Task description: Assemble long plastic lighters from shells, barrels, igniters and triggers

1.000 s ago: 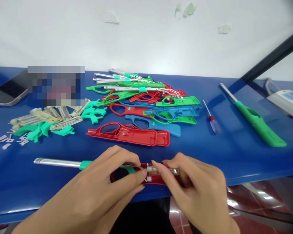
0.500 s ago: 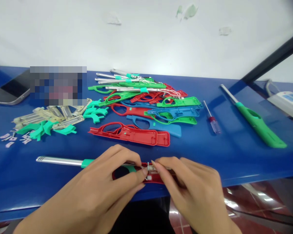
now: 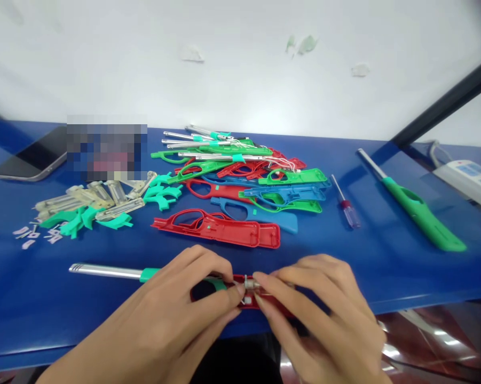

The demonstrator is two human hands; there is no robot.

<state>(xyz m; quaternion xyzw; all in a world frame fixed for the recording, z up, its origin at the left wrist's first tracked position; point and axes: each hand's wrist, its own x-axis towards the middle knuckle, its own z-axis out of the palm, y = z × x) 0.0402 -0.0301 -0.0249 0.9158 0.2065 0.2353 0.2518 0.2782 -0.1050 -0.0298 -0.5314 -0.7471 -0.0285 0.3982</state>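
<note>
A red lighter shell (image 3: 246,303) lies open at the table's front edge, with a silver tube (image 3: 106,271) and teal collar (image 3: 148,274) pointing left from it. Inside the shell sits a small pale fitting (image 3: 250,284), and a white piece (image 3: 247,300) shows just below it. My left hand (image 3: 164,309) pinches a thin white wire beside the fitting, its palm over the shell's left part. My right hand (image 3: 320,309) has thumb and index finger at the fitting's right side, pressed on the clear part there, and covers the shell's right end.
Behind my hands lie red shells (image 3: 224,229) and a pile of green, blue and red shells with silver tubes (image 3: 220,156). Clear tanks (image 3: 122,209), teal triggers (image 3: 76,220) and a phone (image 3: 34,154) are left. A screwdriver (image 3: 348,210), green lighter (image 3: 420,210) and power strip (image 3: 470,173) are right.
The view has shifted slightly, so everything sits a little lower. My right hand's fingers have moved and spread over the clear part; my left hand keeps its pinch by the fitting.
</note>
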